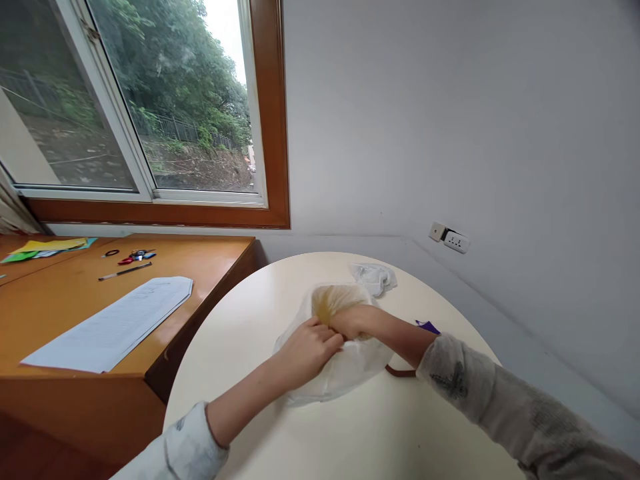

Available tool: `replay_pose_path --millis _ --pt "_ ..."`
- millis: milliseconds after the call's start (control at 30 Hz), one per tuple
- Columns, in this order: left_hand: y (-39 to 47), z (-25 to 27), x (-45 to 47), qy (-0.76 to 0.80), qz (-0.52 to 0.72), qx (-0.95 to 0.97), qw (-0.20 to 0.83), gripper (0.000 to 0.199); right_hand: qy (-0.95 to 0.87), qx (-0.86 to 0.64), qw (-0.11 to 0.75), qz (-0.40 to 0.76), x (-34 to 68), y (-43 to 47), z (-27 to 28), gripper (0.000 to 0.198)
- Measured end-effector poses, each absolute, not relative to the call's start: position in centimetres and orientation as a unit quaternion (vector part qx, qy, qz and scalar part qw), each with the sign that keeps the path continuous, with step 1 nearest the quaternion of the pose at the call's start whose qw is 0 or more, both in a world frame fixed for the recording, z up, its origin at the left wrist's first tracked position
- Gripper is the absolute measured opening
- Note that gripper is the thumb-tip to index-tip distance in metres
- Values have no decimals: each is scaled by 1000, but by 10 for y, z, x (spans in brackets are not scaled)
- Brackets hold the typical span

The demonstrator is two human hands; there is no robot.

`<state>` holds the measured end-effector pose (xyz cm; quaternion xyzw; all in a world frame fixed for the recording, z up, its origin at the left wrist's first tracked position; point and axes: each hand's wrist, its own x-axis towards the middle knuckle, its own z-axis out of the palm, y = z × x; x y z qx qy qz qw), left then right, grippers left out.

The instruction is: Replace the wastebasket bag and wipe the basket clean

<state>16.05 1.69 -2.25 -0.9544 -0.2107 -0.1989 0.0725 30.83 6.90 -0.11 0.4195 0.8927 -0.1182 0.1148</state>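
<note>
A white, thin plastic bag (340,373) sits on the round table with its mouth open toward me. Its inside looks yellowish and finely streaked (327,300); whether that is a lining or contents I cannot make out. My left hand (310,350) has its fingers curled over the near left rim of the bag, closed on it. From the right, my right hand (353,320) reaches into the mouth, and its fingers are hidden inside. Just behind the bag lies a crumpled white plastic piece (376,277).
The pale round table (240,333) stands against the wall. A purple item (427,327) and a brown curved strip (400,372) lie partly behind my right arm. On the wooden desk (215,260) at left are papers (120,327), a pen (125,271) and keys (137,255).
</note>
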Motion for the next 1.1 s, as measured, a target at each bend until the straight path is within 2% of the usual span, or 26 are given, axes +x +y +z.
replay_pose_path --millis 33,100,233,333,400,467,500,567,667,800,1100 --pt "21 -21 159 -222 -203 -952 60 17 892 414 126 -134 312 69 8 2" --pt "29 -19 156 -244 -214 -945 35 15 894 409 84 -165 321 68 26 14" --pt "38 -18 152 -274 -236 -932 -5 15 861 410 -211 -214 347 57 41 27" --pt "38 -20 149 -280 -280 -917 -40 16 778 424 -403 -231 370 47 24 31" --pt "37 -25 146 -291 -330 -895 -74 43 734 409 -458 -290 384 43 2 66" --pt "39 -33 143 -326 -384 -854 -134 82 704 391 -472 -358 394 42 -23 103" --pt "41 -39 141 -345 -408 -827 -176 97 695 384 -467 -390 397 41 -35 114" --pt "46 -50 139 -368 -441 -773 -270 112 681 367 -460 -435 399 41 -55 128" --pt "52 -66 141 -357 -441 -731 -379 119 672 363 -457 -456 393 39 -72 132" --pt "52 -79 151 -320 -422 -711 -463 124 659 360 -462 -471 381 37 -77 132" --pt "51 -92 166 -301 -457 -686 -480 131 639 333 -490 -491 368 41 -94 128"
